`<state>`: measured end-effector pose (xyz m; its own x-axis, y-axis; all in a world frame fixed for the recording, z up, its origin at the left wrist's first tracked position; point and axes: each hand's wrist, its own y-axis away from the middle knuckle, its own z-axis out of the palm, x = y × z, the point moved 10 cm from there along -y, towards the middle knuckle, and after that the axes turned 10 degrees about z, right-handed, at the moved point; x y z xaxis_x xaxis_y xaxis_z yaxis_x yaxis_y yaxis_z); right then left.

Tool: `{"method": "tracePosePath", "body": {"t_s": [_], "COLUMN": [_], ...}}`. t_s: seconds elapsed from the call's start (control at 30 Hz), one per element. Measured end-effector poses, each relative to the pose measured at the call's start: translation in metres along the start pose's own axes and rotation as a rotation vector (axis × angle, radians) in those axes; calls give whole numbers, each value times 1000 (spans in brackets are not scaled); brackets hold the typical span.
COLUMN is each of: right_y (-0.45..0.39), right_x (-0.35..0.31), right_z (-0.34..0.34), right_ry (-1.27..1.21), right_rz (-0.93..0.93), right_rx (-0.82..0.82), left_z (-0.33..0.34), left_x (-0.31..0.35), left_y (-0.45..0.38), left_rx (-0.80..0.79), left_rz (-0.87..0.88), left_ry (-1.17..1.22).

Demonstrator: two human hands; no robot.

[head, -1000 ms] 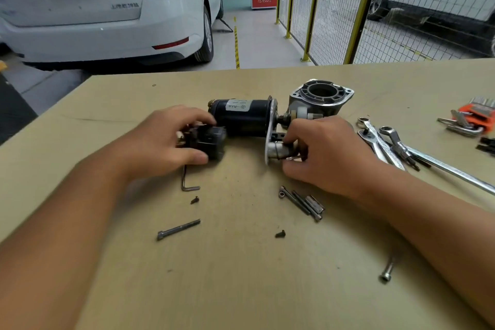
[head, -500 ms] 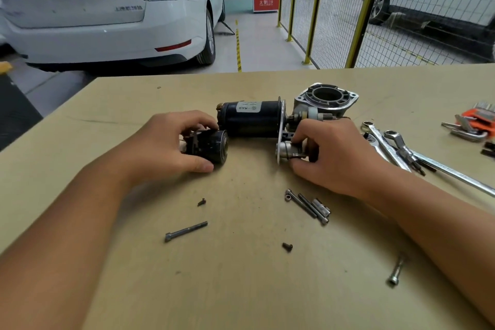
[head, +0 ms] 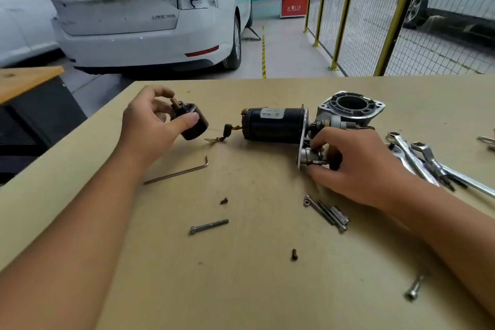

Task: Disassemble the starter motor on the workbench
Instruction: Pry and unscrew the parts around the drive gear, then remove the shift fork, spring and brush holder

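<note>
Gripping the black end cap [head: 193,124], left hand [head: 150,120] holds it clear of the starter motor [head: 276,124].

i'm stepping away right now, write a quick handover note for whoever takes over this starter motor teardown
Left hand: grips the black solenoid, lifted clear of the motor at the left.
Right hand: fingers curled on the silver plunger end beside the mounting plate, steadying the assembly.
Motor body lies on the workbench, still joined to the drive housing; its braided lead hangs loose.
Done: solenoid off; long bolts, another bolt and small screws out.
Left: set the solenoid down, separate motor body from housing.
Hex key and wrenches within reach.
</note>
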<state>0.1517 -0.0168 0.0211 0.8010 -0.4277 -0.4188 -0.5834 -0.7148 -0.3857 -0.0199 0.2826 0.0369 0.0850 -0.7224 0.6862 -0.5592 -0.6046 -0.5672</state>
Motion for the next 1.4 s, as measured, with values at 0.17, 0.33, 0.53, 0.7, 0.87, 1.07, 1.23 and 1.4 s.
{"method": "tracePosePath", "body": {"t_s": [0.17, 0.33, 0.53, 0.7, 0.87, 1.07, 1.23, 1.4], "right_y": [0, 1, -1, -3, -3, -5, -3, -2], "right_x": [5, 10, 16, 20, 15, 15, 15, 11], "right_z": [1, 3, -1, -2, -3, -2, -3, -7], "right_ry": [-94, -164, -248, -212, -112, -113, -101, -86], "right_rz": [30, 57, 85, 97, 52, 41, 61, 64], "right_rx": [-32, -42, -30, -26, -29, 7, 21, 11], "left_z": [4, 16, 27, 73, 133, 152, 153, 150], "left_x": [-16, -8, 86, 139, 113, 122, 121, 118], "left_y": [4, 6, 18, 42, 72, 74, 77, 75], "left_rx": [-20, -89, -1, -148, -506, -474, -484, -484], "left_rz": [-59, -29, 396, 608, 307, 275, 265, 255], "left_ry": [-133, -216, -246, -267, -56, -26, -6, 29]}}
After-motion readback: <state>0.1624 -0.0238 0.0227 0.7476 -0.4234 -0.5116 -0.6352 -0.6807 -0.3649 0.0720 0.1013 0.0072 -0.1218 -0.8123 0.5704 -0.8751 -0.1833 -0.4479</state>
